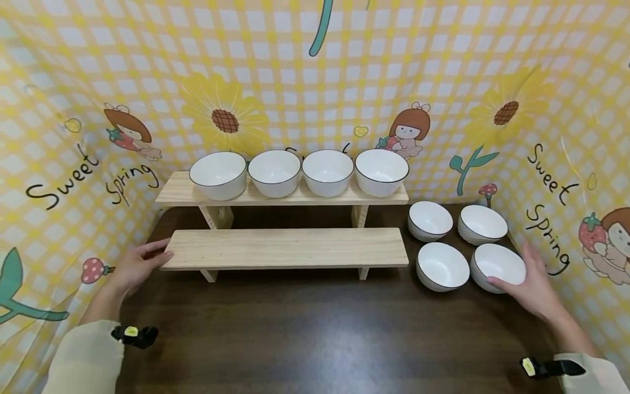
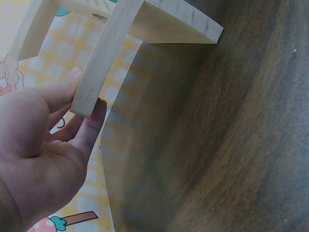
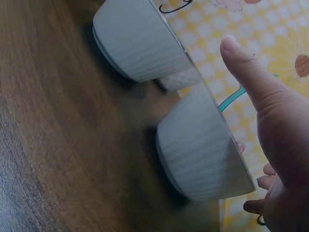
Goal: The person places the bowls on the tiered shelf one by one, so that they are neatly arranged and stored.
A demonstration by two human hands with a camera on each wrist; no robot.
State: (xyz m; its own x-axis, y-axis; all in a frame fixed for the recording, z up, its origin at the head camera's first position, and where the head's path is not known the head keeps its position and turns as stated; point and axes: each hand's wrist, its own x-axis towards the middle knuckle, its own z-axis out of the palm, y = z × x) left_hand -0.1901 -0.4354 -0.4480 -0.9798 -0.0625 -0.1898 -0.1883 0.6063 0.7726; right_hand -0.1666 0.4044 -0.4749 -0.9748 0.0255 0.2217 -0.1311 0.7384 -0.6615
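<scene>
At the left end of a two-tier wooden shelf, my left hand [image 1: 132, 269] pinches the lower board [image 1: 285, 249]; the left wrist view has thumb and fingers on opposite faces of the board end [image 2: 91, 92]. Over on the right, my right hand [image 1: 535, 284] is spread beside the front right white bowl [image 1: 501, 265]. Its thumb [image 3: 248, 70] reaches straight out over the bowl's rim in the right wrist view, and the other fingers are partly hidden at the bowl's far side [image 3: 203, 150]. Black lines edge the bowl rims.
Several larger white bowls, such as the leftmost one [image 1: 219, 176], stand in a row on the upper board [image 1: 169, 189]. Three smaller bowls [image 1: 443, 267] [image 1: 430, 220] [image 1: 482, 223] share the dark wooden table [image 1: 305, 328] with the right-hand one. Patterned cloth [image 1: 315, 98] encloses the back and sides.
</scene>
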